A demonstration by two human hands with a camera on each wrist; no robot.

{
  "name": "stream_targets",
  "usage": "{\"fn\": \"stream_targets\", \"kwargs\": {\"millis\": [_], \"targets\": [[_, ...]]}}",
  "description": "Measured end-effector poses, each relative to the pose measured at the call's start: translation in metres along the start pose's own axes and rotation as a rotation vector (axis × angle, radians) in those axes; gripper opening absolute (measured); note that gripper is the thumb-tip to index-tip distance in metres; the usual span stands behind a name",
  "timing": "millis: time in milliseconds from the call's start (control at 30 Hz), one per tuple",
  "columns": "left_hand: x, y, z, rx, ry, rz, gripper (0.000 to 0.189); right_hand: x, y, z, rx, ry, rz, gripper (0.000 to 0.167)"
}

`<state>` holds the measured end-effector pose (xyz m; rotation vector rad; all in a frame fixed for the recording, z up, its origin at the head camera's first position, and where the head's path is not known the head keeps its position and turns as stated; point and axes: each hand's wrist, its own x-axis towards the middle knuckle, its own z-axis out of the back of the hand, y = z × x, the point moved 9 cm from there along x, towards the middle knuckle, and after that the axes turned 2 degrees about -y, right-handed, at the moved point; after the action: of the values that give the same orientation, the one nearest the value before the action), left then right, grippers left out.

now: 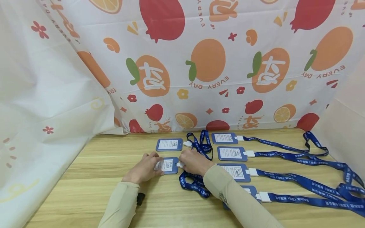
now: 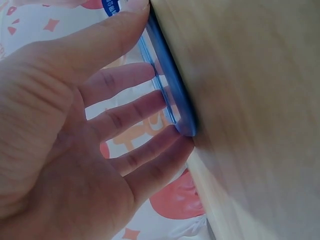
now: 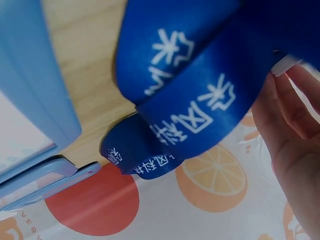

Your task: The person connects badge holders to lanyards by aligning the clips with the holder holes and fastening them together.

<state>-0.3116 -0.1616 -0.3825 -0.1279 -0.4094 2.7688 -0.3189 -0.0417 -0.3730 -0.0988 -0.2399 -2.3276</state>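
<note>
My left hand [image 1: 146, 167] grips a blue ID card holder [image 1: 171, 166] by its left end, thumb along the near edge and fingers over the far one. The left wrist view has the same card holder edge-on [image 2: 172, 75], close to the wood. At the holder's right end, the fingers of my right hand [image 1: 195, 161] pinch the white clip [image 1: 180, 164] of a blue lanyard. That lanyard's printed strap [image 1: 196, 186] lies bunched below the right hand, looming large in the right wrist view [image 3: 195, 110]. Fingers partly cover the clip.
Behind, another card holder [image 1: 169, 144] lies beside a white clip with a crumpled lanyard [image 1: 203, 145]. To the right, several card holders [image 1: 231, 153] form a column, their straps [image 1: 299, 158] stretching right. The right forearm crosses the lower ones. A fruit-print cloth [image 1: 211, 101] hangs behind the wooden table [image 1: 85, 177].
</note>
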Motion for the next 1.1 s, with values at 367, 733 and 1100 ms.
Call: {"fn": "stream_targets", "kwargs": {"millis": [367,733,1100], "targets": [[0.0003,-0.0027,0.0012,0.014,-0.005,-0.014,0.051,0.0038,0.0014,-0.0027,-0.018,0.008,0.018,0.004],[0.0020,-0.0040,0.0011,-0.002,-0.011,-0.025,0.051,0.0073,0.0043,-0.0046,-0.028,0.017,0.058,0.005],[0.0006,-0.0041,0.0018,0.002,-0.019,-0.035,0.051,0.0070,0.0058,-0.0026,-0.054,0.013,0.076,0.008]]}}
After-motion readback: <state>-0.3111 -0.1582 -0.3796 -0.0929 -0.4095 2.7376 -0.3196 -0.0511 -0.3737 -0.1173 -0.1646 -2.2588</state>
